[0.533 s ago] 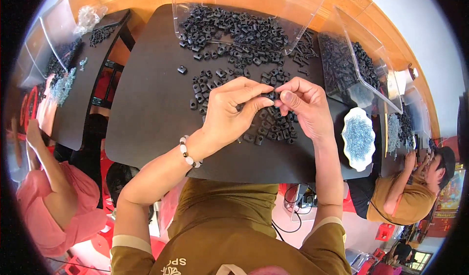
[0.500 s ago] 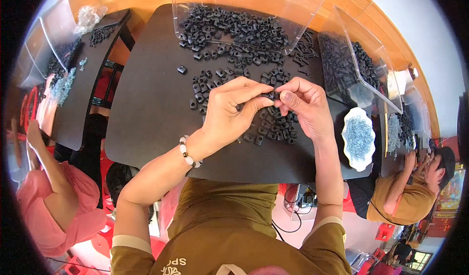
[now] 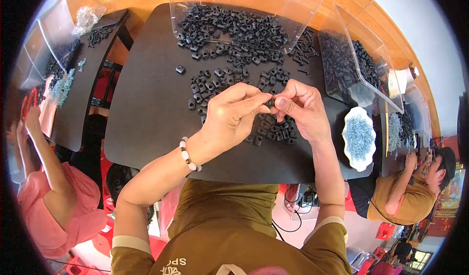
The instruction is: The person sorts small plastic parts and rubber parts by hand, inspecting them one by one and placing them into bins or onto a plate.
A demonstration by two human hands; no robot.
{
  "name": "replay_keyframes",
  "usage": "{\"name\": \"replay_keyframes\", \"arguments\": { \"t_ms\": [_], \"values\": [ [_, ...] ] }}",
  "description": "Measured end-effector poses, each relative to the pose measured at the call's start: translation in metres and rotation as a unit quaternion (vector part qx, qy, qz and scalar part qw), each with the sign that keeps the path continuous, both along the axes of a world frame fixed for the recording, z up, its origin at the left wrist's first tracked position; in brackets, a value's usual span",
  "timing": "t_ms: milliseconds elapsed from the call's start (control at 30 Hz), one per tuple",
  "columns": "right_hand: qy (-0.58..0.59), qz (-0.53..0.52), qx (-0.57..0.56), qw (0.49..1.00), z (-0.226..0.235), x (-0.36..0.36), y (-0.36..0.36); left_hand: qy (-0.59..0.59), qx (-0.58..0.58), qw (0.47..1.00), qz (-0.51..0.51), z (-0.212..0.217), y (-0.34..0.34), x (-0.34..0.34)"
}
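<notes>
Above the near middle of the dark table (image 3: 146,109), my left hand (image 3: 229,114) and my right hand (image 3: 307,113) meet at the fingertips. Both pinch one small black plastic piece (image 3: 270,102), which looks like a cord lock; the fingers hide most of it. Below and beyond my hands lie many similar black pieces with round holes (image 3: 215,82), some partly covered by my left hand. To the right of my right hand, a white scalloped dish (image 3: 360,167) holds a heap of tiny blue-grey parts (image 3: 359,136), too small to make out singly.
A clear bin (image 3: 173,11) spills black pieces at the table's far edge, beside thin black stems (image 3: 304,48). Another clear bin (image 3: 337,70) of black parts stands far right. Co-workers in pink (image 3: 61,201) and brown (image 3: 403,194) sit at left and right.
My fingertips have shifted slightly, and the black piece is turned and more covered between them. The person at the left has moved their arms a little.
</notes>
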State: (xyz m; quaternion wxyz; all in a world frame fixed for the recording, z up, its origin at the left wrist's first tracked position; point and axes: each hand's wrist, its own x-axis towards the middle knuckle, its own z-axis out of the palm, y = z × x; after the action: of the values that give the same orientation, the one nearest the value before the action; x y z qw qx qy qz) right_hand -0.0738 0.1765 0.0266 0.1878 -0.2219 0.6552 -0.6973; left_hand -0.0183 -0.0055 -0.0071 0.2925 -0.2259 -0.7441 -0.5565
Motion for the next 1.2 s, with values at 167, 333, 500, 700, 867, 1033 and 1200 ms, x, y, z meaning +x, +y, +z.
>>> {"name": "replay_keyframes", "arguments": {
  "t_ms": [167,333,500,700,867,1033,1200],
  "values": [
    [0.0,0.013,0.041,0.999,0.001,0.0,0.001,0.028,-0.03,0.999,0.018,-0.001,0.001,0.001],
    [-0.022,0.024,0.054,0.998,0.001,-0.002,0.0,0.023,-0.051,0.997,0.045,-0.005,0.003,-0.001],
    [-0.036,0.029,0.009,0.999,0.005,-0.006,0.004,-0.008,-0.011,0.999,0.048,0.007,0.004,-0.003],
    [-0.083,0.054,-0.007,0.995,0.001,-0.01,0.008,0.036,-0.006,0.996,0.08,0.01,0.0,-0.002],
    [-0.092,0.097,-0.016,0.991,-0.006,-0.005,0.0,0.07,-0.049,0.991,0.101,0.015,0.001,-0.002],
    [-0.123,0.131,-0.05,0.982,-0.007,-0.004,-0.002,0.075,-0.092,0.987,0.109,0.014,-0.002,-0.001],
    [-0.102,0.131,-0.056,0.984,-0.011,0.0,-0.006,0.068,-0.118,0.986,0.101,0.011,-0.003,0.0]
  ]
}}
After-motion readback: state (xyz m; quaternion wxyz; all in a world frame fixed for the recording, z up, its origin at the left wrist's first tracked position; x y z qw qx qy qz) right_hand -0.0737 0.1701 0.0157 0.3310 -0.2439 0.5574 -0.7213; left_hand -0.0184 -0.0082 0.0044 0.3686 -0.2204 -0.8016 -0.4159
